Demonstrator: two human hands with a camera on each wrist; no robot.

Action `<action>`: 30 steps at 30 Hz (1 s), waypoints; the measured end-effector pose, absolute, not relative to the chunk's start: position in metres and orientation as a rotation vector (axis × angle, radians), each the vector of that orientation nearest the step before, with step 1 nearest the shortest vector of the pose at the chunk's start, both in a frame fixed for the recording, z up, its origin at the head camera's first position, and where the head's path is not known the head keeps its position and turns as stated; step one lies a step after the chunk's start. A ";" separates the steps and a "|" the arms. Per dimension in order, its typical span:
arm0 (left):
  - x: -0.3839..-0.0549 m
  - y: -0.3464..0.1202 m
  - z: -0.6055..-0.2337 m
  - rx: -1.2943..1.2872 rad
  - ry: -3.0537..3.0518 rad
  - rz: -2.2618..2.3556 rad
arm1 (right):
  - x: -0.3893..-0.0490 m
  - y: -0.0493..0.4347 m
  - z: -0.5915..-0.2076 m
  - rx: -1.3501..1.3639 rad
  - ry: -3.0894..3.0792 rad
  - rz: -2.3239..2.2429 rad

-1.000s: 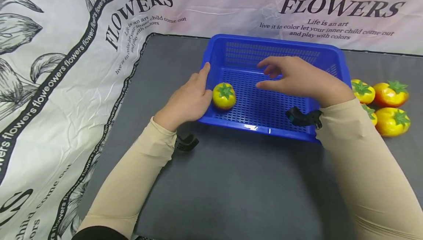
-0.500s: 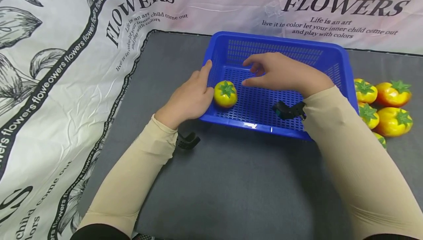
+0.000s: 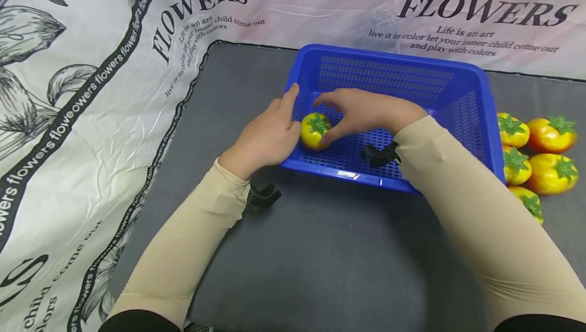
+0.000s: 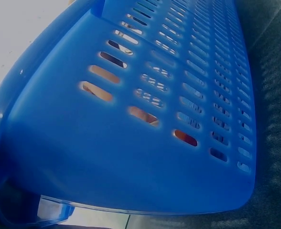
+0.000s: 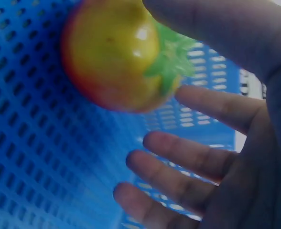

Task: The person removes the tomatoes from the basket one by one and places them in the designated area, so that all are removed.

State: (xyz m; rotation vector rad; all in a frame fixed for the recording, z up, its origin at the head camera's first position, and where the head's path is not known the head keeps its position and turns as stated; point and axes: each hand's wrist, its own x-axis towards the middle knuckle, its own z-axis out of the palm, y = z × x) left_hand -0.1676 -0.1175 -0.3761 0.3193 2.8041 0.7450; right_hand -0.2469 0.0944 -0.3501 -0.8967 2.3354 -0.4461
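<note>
A blue plastic basket with slotted walls stands on the grey mat. My left hand holds its left rim, index finger stretched along the edge and thumb near the inside; its other fingers are mostly hidden. Only the basket's outer end wall fills the left wrist view. Inside the left end sits a yellow-red toy tomato with green leaves. Around it reaches my right hand, thumb overlapping the fruit and index finger by the leaves. In the right wrist view the remaining fingers spread apart from the tomato.
Several more toy tomatoes lie grouped on the grey mat, just right of the basket. A white cloth printed with flowers and lettering rises along the back and left side. Black camera mounts hang under both wrists.
My right hand has moved left and down across the basket, reaching the toy tomato. My left hand stays at the basket's left rim. The view has shifted slightly.
</note>
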 end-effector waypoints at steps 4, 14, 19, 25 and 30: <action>-0.169 -0.112 -0.375 0.337 2.802 0.743 | -0.247 0.098 -0.355 -0.874 2.331 -0.442; -0.169 -0.110 -0.376 0.327 2.815 0.749 | -0.244 0.102 -0.361 -0.841 2.281 -0.490; -0.168 -0.114 -0.375 0.304 2.814 0.738 | -0.246 0.098 -0.365 -0.847 2.276 -0.515; -0.167 -0.119 -0.375 0.281 2.814 0.737 | -0.250 0.096 -0.366 -0.850 2.297 -0.503; -0.167 -0.117 -0.374 0.273 2.815 0.729 | -0.250 0.104 -0.361 -0.803 2.324 -0.509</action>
